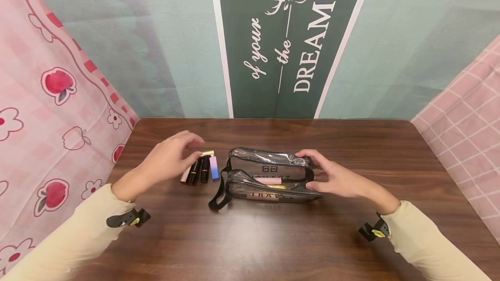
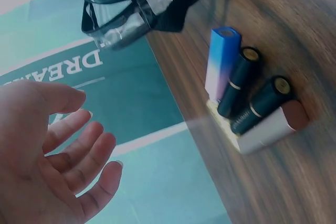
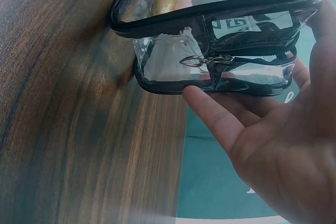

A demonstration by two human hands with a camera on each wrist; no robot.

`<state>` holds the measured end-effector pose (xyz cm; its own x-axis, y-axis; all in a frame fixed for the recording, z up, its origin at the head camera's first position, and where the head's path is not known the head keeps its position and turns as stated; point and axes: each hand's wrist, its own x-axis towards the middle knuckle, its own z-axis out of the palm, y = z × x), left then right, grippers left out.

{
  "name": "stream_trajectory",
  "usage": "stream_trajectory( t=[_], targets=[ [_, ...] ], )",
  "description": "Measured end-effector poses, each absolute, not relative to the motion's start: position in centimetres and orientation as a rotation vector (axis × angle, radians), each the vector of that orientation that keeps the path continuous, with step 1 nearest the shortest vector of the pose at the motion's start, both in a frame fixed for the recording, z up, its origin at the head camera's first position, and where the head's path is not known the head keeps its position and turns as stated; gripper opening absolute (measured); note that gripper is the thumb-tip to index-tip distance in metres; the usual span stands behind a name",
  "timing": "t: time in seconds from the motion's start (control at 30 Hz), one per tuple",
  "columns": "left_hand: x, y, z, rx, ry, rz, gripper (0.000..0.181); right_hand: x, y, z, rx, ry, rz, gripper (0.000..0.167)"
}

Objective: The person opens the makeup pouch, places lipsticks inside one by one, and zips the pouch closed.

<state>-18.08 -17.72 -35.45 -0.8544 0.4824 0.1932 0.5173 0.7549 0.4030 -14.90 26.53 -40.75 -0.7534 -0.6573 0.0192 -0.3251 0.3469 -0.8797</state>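
A clear zip bag [image 1: 269, 157] with black trim and "TRAVEL" print lies on the table, its top unzipped, a pink tube [image 1: 268, 181] and a gold one inside. My right hand [image 1: 340, 179] holds the bag's right end between thumb and fingers; the right wrist view shows its fingers along the bag [image 3: 173, 85] edge. Left of the bag lie several lipstick tubes: a blue-and-pink one [image 2: 223, 61], two black ones [image 2: 262, 103], a white one [image 2: 270, 129] and a gold one. My left hand [image 1: 169, 155] hovers just above them, fingers loosely bent, holding nothing.
The brown wooden table [image 1: 250, 246] ends at a green cloth backdrop [image 1: 179, 55] with printed letters. Pink patterned cloths [image 1: 58, 142] hang at both sides. A black strap loop [image 1: 220, 198] sticks out from the bag's left end.
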Motion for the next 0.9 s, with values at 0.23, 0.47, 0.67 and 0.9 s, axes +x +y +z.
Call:
stream_trajectory(
  t=[0.23,0.47,0.67,0.9],
  targets=[
    [-17.8,-19.4,-36.4,-0.777,-2.903,-0.725,0.023,-14.9,26.5,-40.7,-0.884,2.291,-1.351,0.074],
    [-17.2,-21.3,-38.4,-0.721,-2.956,-0.756,0.025,-15.0,26.4,-40.8,-0.901,2.297,-1.349,0.074],
    [-17.2,-22.0,-39.9,-0.640,-3.019,-0.795,0.031,-14.9,26.6,-40.7,-0.915,2.302,-1.355,0.073],
    [-17.3,-22.2,-41.7,-0.602,-3.050,-0.873,0.029,-14.8,26.6,-40.6,-0.896,2.314,-1.331,0.074]
  ],
)
